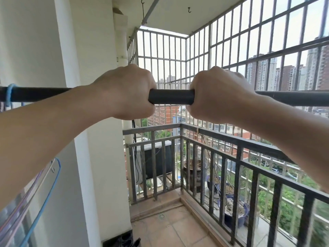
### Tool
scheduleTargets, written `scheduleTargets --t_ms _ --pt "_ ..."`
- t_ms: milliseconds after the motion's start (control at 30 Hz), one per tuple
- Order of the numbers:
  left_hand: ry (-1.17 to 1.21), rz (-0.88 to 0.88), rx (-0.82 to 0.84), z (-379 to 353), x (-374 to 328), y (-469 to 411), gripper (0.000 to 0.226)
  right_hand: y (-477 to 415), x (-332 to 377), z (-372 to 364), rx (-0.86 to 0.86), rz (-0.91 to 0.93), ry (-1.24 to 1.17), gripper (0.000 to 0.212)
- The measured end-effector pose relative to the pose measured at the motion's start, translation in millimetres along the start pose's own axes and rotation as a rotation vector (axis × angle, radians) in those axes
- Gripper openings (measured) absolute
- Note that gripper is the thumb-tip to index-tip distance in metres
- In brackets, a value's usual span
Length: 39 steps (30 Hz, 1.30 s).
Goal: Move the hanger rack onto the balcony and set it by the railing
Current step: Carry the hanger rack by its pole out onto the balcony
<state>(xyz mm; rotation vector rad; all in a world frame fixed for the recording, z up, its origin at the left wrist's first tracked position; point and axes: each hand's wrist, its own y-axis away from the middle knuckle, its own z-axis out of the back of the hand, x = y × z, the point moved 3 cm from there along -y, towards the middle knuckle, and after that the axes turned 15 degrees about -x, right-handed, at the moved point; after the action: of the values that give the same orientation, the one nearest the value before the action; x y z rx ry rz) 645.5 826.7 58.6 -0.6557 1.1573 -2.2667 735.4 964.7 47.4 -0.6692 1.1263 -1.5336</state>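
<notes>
Left hand (pixel 124 91), right hand (pixel 219 94) both clenched on rack's top bar (pixel 171 96), close together for balanced carry; railing (pixel 231 139) right.

Two bare forearms and hands, nothing worn.

Left hand (pixel 122 91) and right hand (pixel 219 93): no gloves, rings, watch or wristband seen. Both forearms uncovered from the wrist back to the near frame edges; no sleeve cuff in view. Fingers mostly hidden behind the knuckles; nails not visible.
</notes>
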Motion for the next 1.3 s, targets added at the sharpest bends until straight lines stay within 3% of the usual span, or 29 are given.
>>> scheduleTargets --t_ms 367,533,767,1300 --pt "-0.048 -0.003 0.036 -29.1 -26.5 21.1 0.016 34.1 -19.8 -16.9 0.121 -0.022 -0.046 0.008" --pt "-0.073 0.007 0.015 -14.0 -56.7 26.8 0.017 46.7 -38.3 1.0 0.094 0.016 -0.095 0.022" --pt "-0.091 0.035 0.006 8.8 -111.1 18.3 0.015 57.4 -78.8 42.0 0.071 0.042 -0.096 0.004" --pt "0.009 -0.078 -0.066 9.0 -173.2 0.5 0.017 80.4 -134.4 84.3 0.129 -0.013 0.029 0.008"
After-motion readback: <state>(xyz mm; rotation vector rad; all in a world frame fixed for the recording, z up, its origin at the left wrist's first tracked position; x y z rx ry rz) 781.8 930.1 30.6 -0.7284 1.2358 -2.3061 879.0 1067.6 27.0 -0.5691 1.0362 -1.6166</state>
